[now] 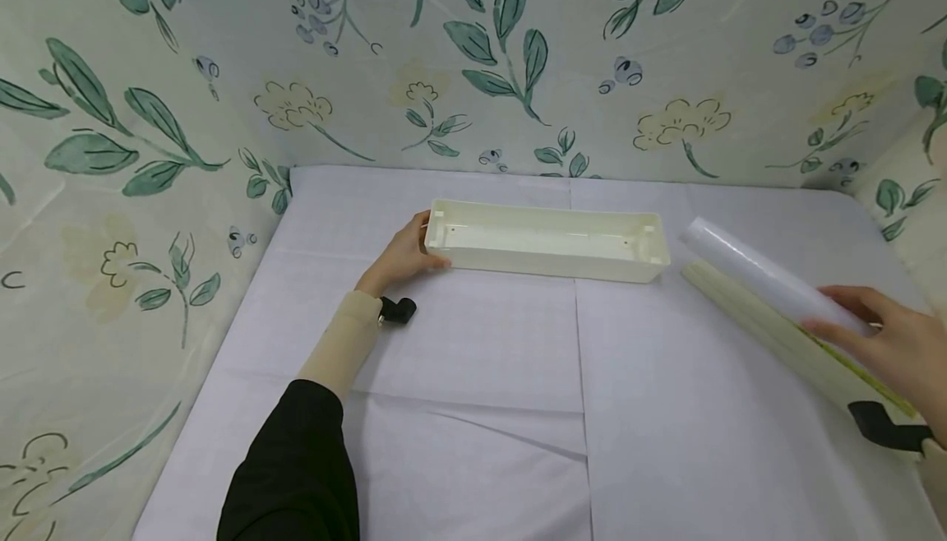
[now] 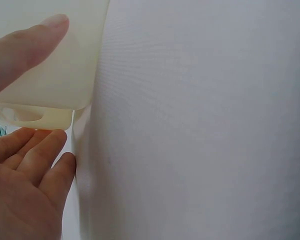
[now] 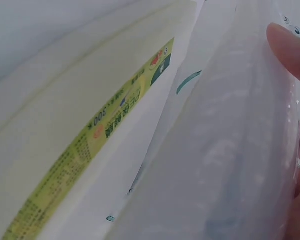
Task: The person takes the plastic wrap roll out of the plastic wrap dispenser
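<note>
A long cream plastic box (image 1: 547, 268) stands with its open top up on the table. My left hand (image 1: 405, 255) grips its left end; in the left wrist view the thumb (image 2: 32, 47) lies along the wall and the fingertips touch the rim. On the right, my right hand (image 1: 891, 339) holds a roll of cling film (image 1: 769, 265), slanted, thumb on one side and fingers on the other. Just beside the roll is a long cream plastic lid (image 1: 762, 323). A yellow-green printed label (image 3: 85, 145) runs along the lid.
White cloth (image 1: 473, 352) with fold creases covers the table. Behind it and to the left hangs a curtain (image 1: 444, 48) printed with leaves and flowers. Black wrist mounts (image 1: 398, 311) show at both wrists.
</note>
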The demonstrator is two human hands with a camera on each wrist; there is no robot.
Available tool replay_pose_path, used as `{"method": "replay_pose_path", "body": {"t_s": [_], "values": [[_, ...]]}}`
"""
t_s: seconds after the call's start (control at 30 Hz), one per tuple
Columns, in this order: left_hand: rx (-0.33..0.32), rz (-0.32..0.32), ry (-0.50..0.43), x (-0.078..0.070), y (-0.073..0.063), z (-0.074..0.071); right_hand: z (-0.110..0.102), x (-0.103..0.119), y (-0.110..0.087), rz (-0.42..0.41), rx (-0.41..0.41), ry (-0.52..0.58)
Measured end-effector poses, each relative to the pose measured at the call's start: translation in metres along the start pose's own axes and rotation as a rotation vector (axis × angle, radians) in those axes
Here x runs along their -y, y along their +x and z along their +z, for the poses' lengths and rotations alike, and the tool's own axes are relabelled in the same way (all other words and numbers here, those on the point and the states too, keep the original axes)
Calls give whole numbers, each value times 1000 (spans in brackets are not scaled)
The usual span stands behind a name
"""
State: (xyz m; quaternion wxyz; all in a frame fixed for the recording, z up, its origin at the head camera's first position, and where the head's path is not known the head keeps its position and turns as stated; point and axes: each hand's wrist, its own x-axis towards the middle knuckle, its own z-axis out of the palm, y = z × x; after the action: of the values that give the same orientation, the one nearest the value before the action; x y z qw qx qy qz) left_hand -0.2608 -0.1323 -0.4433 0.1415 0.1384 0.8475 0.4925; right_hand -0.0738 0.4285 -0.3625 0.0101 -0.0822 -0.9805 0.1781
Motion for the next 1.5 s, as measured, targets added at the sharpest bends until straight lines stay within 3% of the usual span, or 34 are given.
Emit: {"method": "replay_pose_path", "body": {"t_s": [0.77,1.23,1.5], "values": [[-2,11,-4,-1,0,0,29,-7,-20,-37,23,-15],[-7,11,-5,-1,0,0,39,-6,-27,0,79,-11],[-8,18,-3,-1,-1,0,45,-3,-30,-28,53,-25]]}}
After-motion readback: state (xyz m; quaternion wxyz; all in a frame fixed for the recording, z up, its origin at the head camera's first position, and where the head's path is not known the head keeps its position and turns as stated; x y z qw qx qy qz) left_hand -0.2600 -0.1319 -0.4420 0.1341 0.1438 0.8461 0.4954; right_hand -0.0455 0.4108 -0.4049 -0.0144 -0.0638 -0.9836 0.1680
